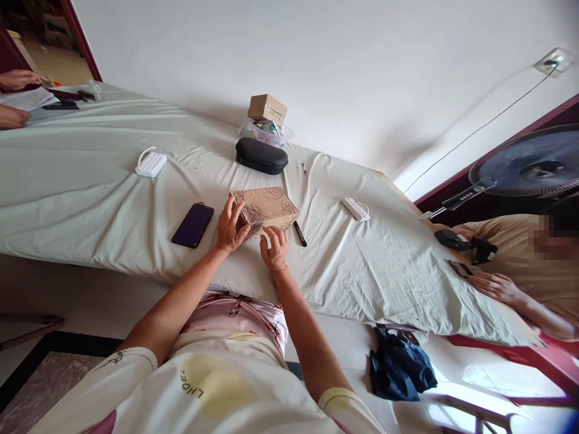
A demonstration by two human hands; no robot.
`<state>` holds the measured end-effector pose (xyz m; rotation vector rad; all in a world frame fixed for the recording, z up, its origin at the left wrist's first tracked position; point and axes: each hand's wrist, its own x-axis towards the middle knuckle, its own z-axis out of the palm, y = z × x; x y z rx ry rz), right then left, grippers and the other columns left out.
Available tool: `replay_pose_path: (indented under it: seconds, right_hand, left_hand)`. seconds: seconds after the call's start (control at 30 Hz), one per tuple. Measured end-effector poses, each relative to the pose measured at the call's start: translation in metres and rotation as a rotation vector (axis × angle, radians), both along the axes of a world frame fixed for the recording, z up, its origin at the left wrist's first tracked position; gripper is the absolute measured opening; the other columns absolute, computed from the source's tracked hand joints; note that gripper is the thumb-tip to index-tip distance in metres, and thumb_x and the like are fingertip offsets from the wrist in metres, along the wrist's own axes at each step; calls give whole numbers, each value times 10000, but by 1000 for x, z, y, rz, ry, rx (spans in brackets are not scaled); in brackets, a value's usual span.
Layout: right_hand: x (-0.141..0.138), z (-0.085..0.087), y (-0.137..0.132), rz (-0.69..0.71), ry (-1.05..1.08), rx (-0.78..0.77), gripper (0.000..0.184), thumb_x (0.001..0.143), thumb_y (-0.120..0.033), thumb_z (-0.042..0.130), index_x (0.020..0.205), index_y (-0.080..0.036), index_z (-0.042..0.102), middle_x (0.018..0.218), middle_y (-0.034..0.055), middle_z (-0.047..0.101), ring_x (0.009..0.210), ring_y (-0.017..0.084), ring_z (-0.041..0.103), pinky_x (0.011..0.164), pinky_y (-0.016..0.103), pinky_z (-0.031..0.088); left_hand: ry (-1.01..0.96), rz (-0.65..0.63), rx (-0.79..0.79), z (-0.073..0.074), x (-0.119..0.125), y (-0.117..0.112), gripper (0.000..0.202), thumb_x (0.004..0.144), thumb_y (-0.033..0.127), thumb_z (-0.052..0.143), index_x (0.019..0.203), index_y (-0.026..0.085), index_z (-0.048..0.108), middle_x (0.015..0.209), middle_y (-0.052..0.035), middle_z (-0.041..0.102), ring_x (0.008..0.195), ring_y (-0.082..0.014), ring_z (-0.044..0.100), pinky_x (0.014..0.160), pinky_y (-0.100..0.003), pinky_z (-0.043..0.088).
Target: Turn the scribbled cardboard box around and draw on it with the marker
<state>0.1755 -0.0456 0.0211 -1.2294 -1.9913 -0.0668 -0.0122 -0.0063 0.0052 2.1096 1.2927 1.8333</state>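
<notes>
A small brown cardboard box [271, 202] with dark scribbled lines on its faces lies on the cloth-covered table in front of me. My left hand [231, 226] grips its left end, fingers along the side and thumb at the front. At the near face, the fingertips of my right hand [275, 248] touch the lower front edge, thumb and fingers apart. A black marker pen [300, 234] rests just right of the box. To the left of my left hand lies a dark phone [193, 225].
Behind the box are a black zip case [261, 155], a clear plastic tub [275, 135] and another carton [266, 108]. White power banks [151, 163] [355, 209] lie on both sides. A person sits at right near a fan [538, 166]; another person's hands [20, 79] hold papers at far left.
</notes>
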Motion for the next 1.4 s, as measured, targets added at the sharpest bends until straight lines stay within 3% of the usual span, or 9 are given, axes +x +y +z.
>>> replay_pose_path:
  seconds: [0.13,0.3,0.53,0.67,0.77,0.87,0.97,1.1,1.4]
  right_hand:
    - [-6,4,-4,-17,-92,5,423,1026,-314,477,1411,-279,648,1423,129,664,1441,315,521,1201,543,386]
    - [-11,7,1,-10,-167,-35,477,1036,-343,484,1503,-311,578,1519,85,618,1531,295,430,1273,533,271]
    - [24,3,16,-278,10,11,459,1045,-343,486,1490,-300,588,1617,123,502,1575,339,335,1260,663,221]
    - [44,-4,24,-380,172,12,470,1047,-351,450,1490,-255,576,1652,151,433,1578,339,321,1244,657,290]
    - [48,-9,28,-262,232,-63,540,1044,-314,423,1567,-189,472,1617,185,474,1508,293,440,1203,544,435]
    - [45,-16,31,-202,254,-96,571,1037,-291,434,1603,-214,413,1589,159,523,1460,267,497,1119,492,538]
    - [42,-24,35,-195,294,-50,600,1024,-313,457,1616,-237,394,1589,145,526,1461,283,497,1099,501,554]
    - [41,-37,42,-224,391,20,702,989,-342,467,1662,-236,296,1502,151,594,1307,278,622,1033,471,591]
    - [43,-46,46,-305,322,-107,746,891,-265,516,1607,-111,373,1375,212,679,1124,301,706,998,482,591]
  left_hand:
    - [141,-48,16,2,8,-5,675,991,732,433,1408,236,626,1613,-182,466,1549,-362,403,1262,-558,339]
    - [118,-93,-20,0,15,-2,564,1077,588,307,1236,215,700,1549,-162,551,1517,-280,463,1282,-519,356]
    - [45,-65,-47,2,7,2,579,1087,586,290,1191,217,724,1582,-157,497,1507,-283,474,1258,-506,397]
    - [8,-36,-50,1,2,4,621,1087,603,269,1178,206,738,1609,-166,444,1457,-290,524,1231,-482,425]
    - [-14,14,-71,-2,-2,8,629,1080,627,278,1193,209,733,1592,-163,459,1488,-304,480,1256,-501,385]
    - [-66,33,-93,-7,-5,13,592,1081,613,308,1273,205,693,1516,-178,544,1456,-299,509,1255,-497,386]
    - [-96,-12,-115,-12,-8,18,551,1090,565,342,1403,195,603,1450,-174,619,1402,-276,566,1231,-463,422]
    - [-124,-30,-178,-21,-7,23,587,1073,514,425,1541,159,456,1536,-197,568,1424,-281,561,1213,-440,443]
    - [-87,-18,-281,-25,-6,26,528,1012,393,536,1486,166,484,1539,-188,567,1464,-287,527,1222,-455,437]
